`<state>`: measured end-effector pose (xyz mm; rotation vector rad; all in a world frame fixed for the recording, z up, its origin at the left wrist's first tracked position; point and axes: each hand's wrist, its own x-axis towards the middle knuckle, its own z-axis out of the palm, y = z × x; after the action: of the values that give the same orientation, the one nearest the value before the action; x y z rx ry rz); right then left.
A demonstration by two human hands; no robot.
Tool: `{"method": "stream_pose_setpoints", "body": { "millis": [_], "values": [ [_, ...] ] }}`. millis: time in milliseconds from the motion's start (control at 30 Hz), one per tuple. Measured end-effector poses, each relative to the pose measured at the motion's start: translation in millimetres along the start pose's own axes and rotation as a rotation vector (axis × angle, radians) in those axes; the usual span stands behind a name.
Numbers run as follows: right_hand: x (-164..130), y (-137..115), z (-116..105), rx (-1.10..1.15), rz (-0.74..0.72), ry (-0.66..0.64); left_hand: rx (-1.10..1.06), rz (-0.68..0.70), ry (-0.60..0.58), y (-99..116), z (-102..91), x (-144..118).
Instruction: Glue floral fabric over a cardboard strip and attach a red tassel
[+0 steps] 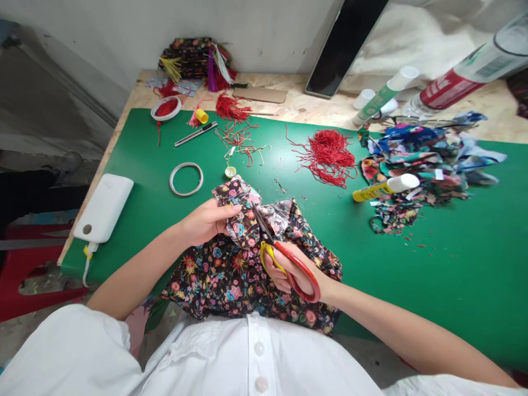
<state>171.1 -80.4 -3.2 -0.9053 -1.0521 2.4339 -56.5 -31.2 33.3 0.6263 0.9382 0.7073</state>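
Note:
A black floral cloth (pixel 235 280) hangs over the front edge of the green mat and lies partly on it. My left hand (pixel 210 220) pinches a folded part of this cloth, thumb on top. In my right hand (pixel 284 269) is a pair of scissors (pixel 303 275) with one red and one yellow handle. Its blades point up and away from me and lie at the cloth, just right of my left fingers. Whether the blades are fully closed is hard to make out. The pale reverse side of the cloth shows beside the blades.
Red cords (pixel 330 157), a yellow glue stick (pixel 385 188) and fabric scraps (pixel 429 159) lie to the right. Beyond my hands are a tape roll (pixel 186 179) and a utility knife (pixel 196 134). A white power bank (pixel 104 208) sits left. A phone (pixel 344 47) leans at the back.

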Motion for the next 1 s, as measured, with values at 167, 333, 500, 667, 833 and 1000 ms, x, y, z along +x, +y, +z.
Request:
{"method": "stream_pose_setpoints", "body": {
  "millis": [167, 333, 500, 667, 833, 1000],
  "values": [
    [0, 1, -1, -0.004, -0.022, -0.022, -0.015, -0.006, -0.037, -1, 2.4, 0],
    [2, -2, 3, -0.027, 0.007, 0.059, -0.011, -0.001, -0.042, -1, 1.5, 1],
    [4, 1, 2, -0.008, -0.008, 0.082, -0.002, -0.001, -0.051, -2, -0.2, 2],
    [2, 5, -3, 0.002, -0.03, 0.016, -0.018, -0.008, -0.071, -4, 0.4, 2],
    [1, 9, -6, 0.041, -0.014, -0.035, -0.013, -0.034, -0.073, -6, 1.5, 2],
    [2, 2, -1, -0.003, -0.02, 0.026, -0.008, -0.027, -0.081, -7, 0.7, 2]
  ]
}}
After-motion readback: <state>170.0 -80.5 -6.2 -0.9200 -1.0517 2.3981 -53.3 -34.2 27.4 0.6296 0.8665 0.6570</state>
